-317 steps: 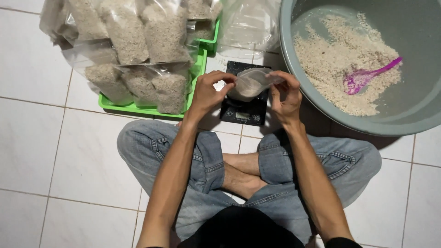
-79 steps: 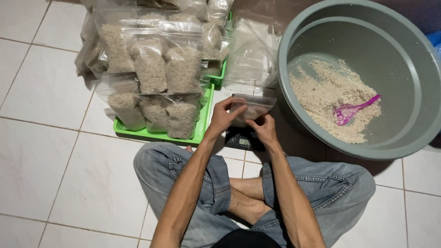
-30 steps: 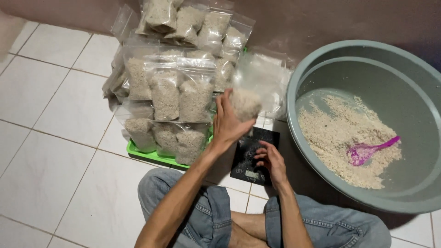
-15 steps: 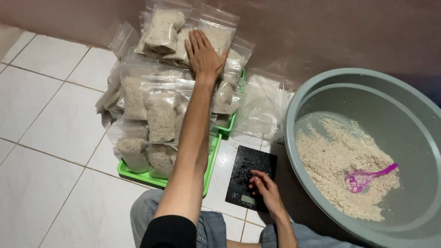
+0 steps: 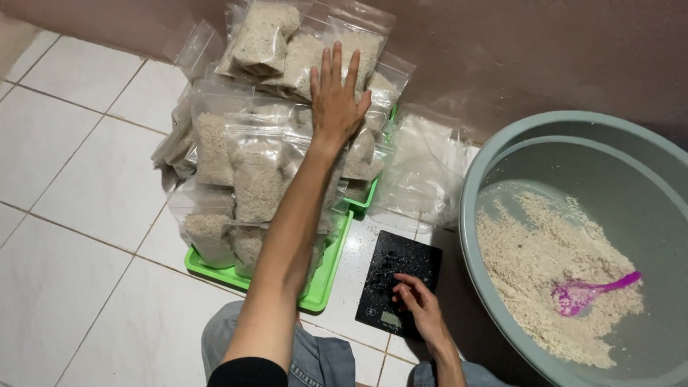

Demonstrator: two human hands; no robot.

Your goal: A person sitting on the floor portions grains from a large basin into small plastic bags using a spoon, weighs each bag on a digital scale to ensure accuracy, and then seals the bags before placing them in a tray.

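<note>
Head view: the left hand (image 5: 335, 100) lies flat, fingers spread and open, on the top of a heap of filled clear bags (image 5: 287, 86), pressing on a bag of pale grain (image 5: 344, 54) that leans against the brown wall (image 5: 545, 50). The flat palm seems meant to steady the bags so that they do not slide off the pile. The heap rests on a green tray (image 5: 322, 283), which keeps the lower bags together on the tiled floor (image 5: 79, 186).

The right hand (image 5: 419, 304) rests on a black kitchen scale (image 5: 394, 269), fingers loosely curled and gripping nothing; the scale's plate is bare but for scattered grains.

Just beyond the scale lies a stack of unfilled clear bags (image 5: 423, 172). To the right stands a big grey basin (image 5: 502, 143) with loose grain and a purple scoop (image 5: 591, 292), within reach. The outstretched left forearm hides part of the tray and bags.
</note>
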